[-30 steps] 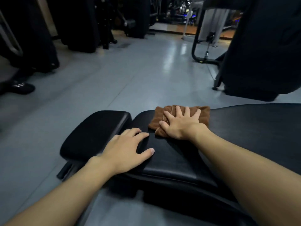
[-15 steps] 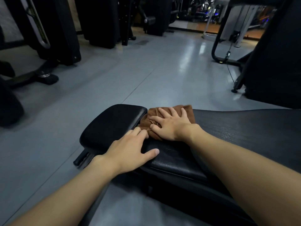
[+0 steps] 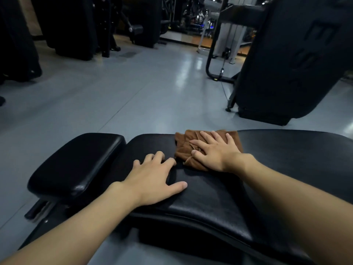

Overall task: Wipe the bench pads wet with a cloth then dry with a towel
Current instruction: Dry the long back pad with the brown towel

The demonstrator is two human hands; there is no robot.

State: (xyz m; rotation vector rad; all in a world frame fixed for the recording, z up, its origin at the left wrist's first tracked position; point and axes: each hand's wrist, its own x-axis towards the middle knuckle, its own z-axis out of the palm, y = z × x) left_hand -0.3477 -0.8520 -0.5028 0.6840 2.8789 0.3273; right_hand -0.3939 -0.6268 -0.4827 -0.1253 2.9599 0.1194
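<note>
On pad [image 3: 210,197]: cloth [image 3: 183,150] crumpled at far edge, long axis left-right.
Our right hand [image 3: 214,153]: flat on cloth, spread, pointing away.
Our left hand [image 3: 152,178]: spread on pad, beside cloth.

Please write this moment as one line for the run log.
stage: wiping | right hand: flat on brown cloth, on long bench pad | left hand: rests on same pad | small pad: no hand on it

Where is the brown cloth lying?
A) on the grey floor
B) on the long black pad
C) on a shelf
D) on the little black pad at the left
B: the right hand presses the brown cloth flat on the long black pad.
</note>
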